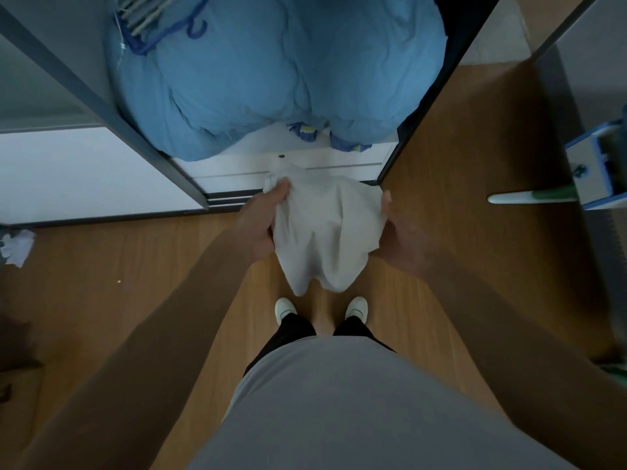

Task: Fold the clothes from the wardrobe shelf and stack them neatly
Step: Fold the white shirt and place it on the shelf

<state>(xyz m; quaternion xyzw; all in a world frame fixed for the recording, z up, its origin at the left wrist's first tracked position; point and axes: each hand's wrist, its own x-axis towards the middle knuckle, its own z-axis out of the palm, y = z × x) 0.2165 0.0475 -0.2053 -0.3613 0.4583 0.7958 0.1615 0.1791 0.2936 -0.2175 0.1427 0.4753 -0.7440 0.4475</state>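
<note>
A white garment (327, 228) hangs bunched between my two hands, in front of the open wardrobe and above my feet. My left hand (263, 218) grips its upper left corner, with cloth poking out above the fingers. My right hand (395, 232) holds its right edge, thumb up along the cloth. The lower part of the garment droops loose in folds. A large puffy blue duvet (278, 72) fills the white wardrobe shelf (271, 144) just beyond the garment.
Dark wardrobe frames (101, 106) stand left and right of the opening. Blue hangers (163, 32) rest on the duvet's top left. Crumpled white paper (17, 247) lies on the wooden floor at left. A blue-and-white mop bucket (600, 164) stands at right.
</note>
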